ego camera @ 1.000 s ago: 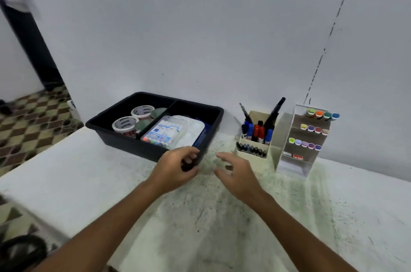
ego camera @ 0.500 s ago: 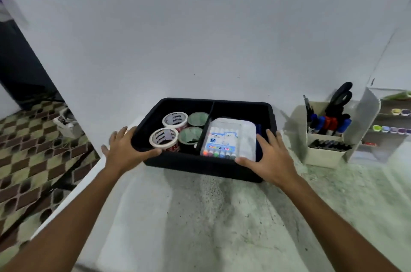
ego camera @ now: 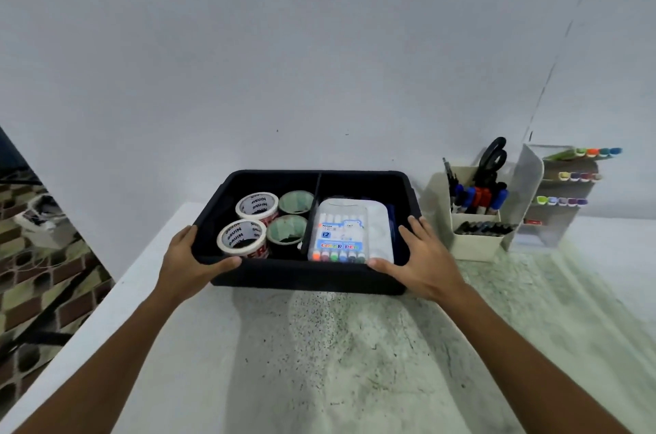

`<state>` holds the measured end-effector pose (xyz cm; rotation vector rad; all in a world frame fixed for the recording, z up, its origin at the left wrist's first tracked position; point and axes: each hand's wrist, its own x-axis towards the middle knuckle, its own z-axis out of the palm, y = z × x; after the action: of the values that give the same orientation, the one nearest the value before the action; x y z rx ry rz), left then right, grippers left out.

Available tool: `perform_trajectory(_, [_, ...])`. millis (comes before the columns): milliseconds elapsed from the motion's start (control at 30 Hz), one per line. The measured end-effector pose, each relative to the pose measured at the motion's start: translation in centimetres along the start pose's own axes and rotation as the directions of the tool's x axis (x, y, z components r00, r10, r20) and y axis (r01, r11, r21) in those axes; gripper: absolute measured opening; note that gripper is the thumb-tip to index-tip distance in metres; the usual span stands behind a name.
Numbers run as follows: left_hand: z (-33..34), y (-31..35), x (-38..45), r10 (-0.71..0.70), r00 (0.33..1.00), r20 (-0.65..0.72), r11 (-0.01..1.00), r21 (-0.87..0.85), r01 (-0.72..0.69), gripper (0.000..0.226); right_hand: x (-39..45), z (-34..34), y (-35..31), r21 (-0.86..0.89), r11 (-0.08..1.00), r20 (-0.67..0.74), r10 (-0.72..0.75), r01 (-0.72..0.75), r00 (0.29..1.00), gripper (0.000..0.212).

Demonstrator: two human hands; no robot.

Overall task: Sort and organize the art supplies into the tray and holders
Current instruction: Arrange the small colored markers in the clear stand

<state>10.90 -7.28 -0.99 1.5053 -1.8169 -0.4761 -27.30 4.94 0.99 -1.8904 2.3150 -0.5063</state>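
Pale speckled stone makes up the countertop (ego camera: pixel 355 362), which runs against a plain white wall (ego camera: pixel 284 43); a checkered tile floor (ego camera: pixel 46 291) shows past its left edge. On the counter near the wall sits the rectangular black plastic tray (ego camera: pixel 305 277), split by a divider into two compartments. Just right of it stands a cream plastic desk holder (ego camera: pixel 475 245) with black-handled scissors (ego camera: pixel 491 158) and blue and red markers (ego camera: pixel 477 197) upright in it, and a row of dark pens in its lower front pocket. Beside that is a clear tiered rack (ego camera: pixel 532 185) of markers with coloured caps, somewhat blurred.

In the tray's right compartment lies a clear case of colour pens (ego camera: pixel 340 233), probably atop a white item. The left compartment holds two white printed tape rolls (ego camera: pixel 248 227) and two green rolls (ego camera: pixel 291 217).

Set apart, the hands clasp the tray's two near corners: the left hand (ego camera: pixel 188 263) wraps the left corner with its thumb over the front rim, and the right hand (ego camera: pixel 422 263) lies along the right corner, thumb on the front rim.
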Motion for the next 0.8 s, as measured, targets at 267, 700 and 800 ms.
perform_trajectory(267, [1.2, 1.7, -1.0, -0.058, 0.997, 0.052, 0.998, 0.026, 0.056, 0.112, -0.5, -0.8, 2.3, -0.023, 1.000, 0.001, 0.011, -0.011, 1.000, 0.127])
perform_trajectory(700, [1.1, 3.0, -0.7, -0.016, 0.996, 0.086, 0.999, -0.033, 0.019, 0.103, -0.8, -1.2, 2.6, 0.010, 1.000, 0.005, 0.009, -0.009, 1.000, 0.130])
perform_trajectory(800, [1.1, 3.0, -0.6, -0.009, 0.995, 0.095, 0.999, -0.034, 0.012, 0.102, -0.7, -1.2, 2.5, 0.009, 1.000, 0.009, 0.016, -0.016, 1.000, 0.118])
